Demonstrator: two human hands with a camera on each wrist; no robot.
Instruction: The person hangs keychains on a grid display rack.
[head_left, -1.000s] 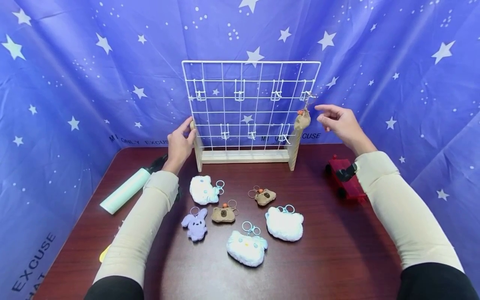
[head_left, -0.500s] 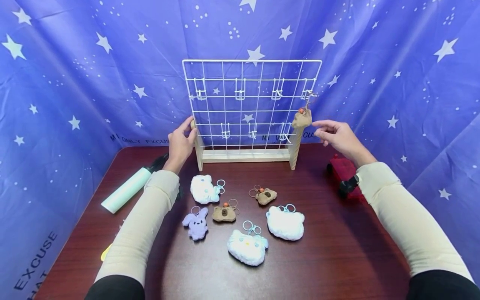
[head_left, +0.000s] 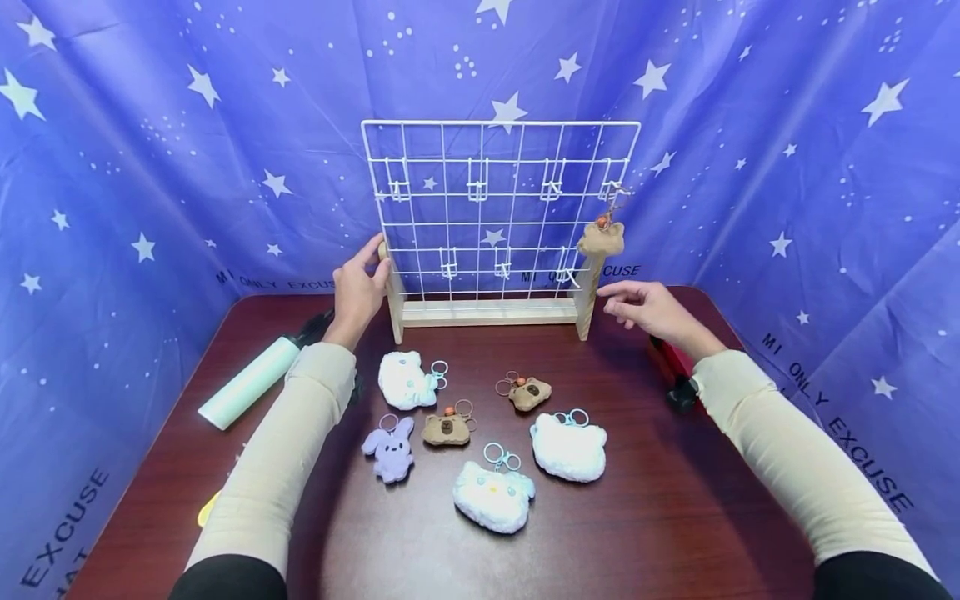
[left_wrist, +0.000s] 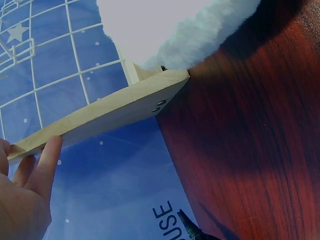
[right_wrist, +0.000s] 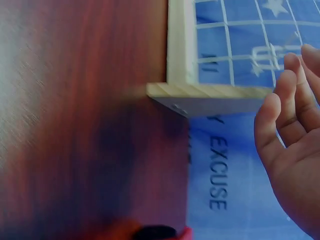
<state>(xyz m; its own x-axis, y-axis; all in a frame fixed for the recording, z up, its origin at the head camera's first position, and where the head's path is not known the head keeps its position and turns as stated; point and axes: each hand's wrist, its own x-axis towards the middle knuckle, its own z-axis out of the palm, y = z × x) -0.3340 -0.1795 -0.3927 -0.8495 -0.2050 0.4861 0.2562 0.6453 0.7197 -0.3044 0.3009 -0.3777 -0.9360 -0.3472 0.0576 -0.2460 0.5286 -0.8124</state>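
Observation:
A white wire grid rack (head_left: 480, 223) with hooks stands in a wooden frame. My left hand (head_left: 358, 287) pinches the frame's left wooden post (left_wrist: 95, 107), thumb and fingers on either side of it. My right hand (head_left: 651, 310) is beside the right wooden post (head_left: 591, 292), fingers relaxed and holding nothing. A brown capybara plush keychain (head_left: 602, 239) hangs from the top right hook above that hand. On the table lie two more brown capybara keychains (head_left: 447, 429), a purple rabbit keychain (head_left: 392, 450) and three white fluffy cat keychains (head_left: 495, 496).
A pale green bottle (head_left: 251, 383) with a black top lies on the left of the table. Behind my right forearm is a red toy vehicle (head_left: 671, 362), partly hidden. A small yellow thing (head_left: 208, 508) shows by my left sleeve. Starry blue curtains (head_left: 285, 150) enclose the table.
My right hand has moved down and slightly left, away from the hanging capybara keychain, which has turned on its ring. The left hand keeps its place on the post.

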